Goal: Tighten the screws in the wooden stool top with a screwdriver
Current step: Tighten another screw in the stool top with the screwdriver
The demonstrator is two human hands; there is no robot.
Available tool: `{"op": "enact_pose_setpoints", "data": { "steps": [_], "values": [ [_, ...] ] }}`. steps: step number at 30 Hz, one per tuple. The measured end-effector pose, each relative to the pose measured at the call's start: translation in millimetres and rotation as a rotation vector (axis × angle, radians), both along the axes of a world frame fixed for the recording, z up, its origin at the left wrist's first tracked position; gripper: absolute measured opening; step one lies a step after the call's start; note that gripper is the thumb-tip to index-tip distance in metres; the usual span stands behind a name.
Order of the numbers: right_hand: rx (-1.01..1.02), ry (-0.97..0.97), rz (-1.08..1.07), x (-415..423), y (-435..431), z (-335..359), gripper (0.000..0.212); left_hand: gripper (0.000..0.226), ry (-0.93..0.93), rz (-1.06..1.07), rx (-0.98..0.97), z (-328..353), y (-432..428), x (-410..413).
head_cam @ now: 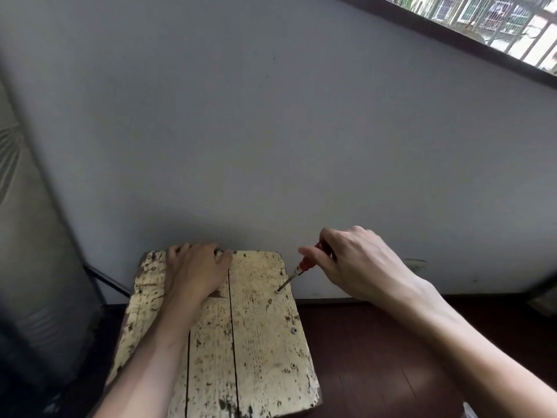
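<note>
A worn wooden stool top of pale, paint-chipped planks stands in front of me. My left hand lies on its far end with the fingers curled over the far edge. My right hand grips a red-handled screwdriver. Its metal tip sits slanted on a screw near the right edge of the top. Two more screws, one screw and another screw, show lower down along that same edge.
A grey-white wall rises right behind the stool. Dark wooden floor lies to the right. A grey covered object with a dark frame stands at the left. A barred window is at the top right.
</note>
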State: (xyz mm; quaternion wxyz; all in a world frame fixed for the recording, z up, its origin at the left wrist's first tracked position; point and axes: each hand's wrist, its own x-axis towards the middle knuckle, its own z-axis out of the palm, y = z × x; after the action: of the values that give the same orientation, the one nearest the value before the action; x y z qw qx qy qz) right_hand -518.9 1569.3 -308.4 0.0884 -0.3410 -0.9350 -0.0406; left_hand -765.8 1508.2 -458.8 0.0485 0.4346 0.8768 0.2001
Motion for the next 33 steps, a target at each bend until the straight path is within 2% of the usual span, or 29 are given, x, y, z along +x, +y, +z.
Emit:
{"op": "enact_pose_setpoints", "data": {
  "steps": [3,7,10,14,19,25,30,33],
  "values": [
    [-0.03,0.031,-0.042,0,-2,-3,0.048,0.043,-0.003,0.0,-0.006,1,0,1],
    [-0.157,0.064,0.047,6,-2,-2,0.025,0.043,0.0,0.003,-0.023,2,-1,1],
    [-0.219,0.08,0.094,9,-1,2,0.017,0.042,0.004,0.0,-0.011,3,-2,2],
    [-0.203,0.029,0.1,8,-1,11,0.02,0.043,0.008,-0.002,0.006,4,-3,1],
    [-0.071,-0.062,0.098,6,-4,19,0.025,0.043,-0.012,-0.004,0.001,4,-3,1],
    [-0.065,-0.021,0.055,11,-6,12,0.026,0.043,0.0,0.003,0.003,3,0,1],
    [-0.009,0.0,-0.025,5,-12,0,0.046,0.043,-0.005,0.006,0.003,1,0,1],
    [-0.015,0.012,-0.035,7,-9,-1,0.042,0.043,0.001,0.017,0.001,0,1,0]
  ]
}}
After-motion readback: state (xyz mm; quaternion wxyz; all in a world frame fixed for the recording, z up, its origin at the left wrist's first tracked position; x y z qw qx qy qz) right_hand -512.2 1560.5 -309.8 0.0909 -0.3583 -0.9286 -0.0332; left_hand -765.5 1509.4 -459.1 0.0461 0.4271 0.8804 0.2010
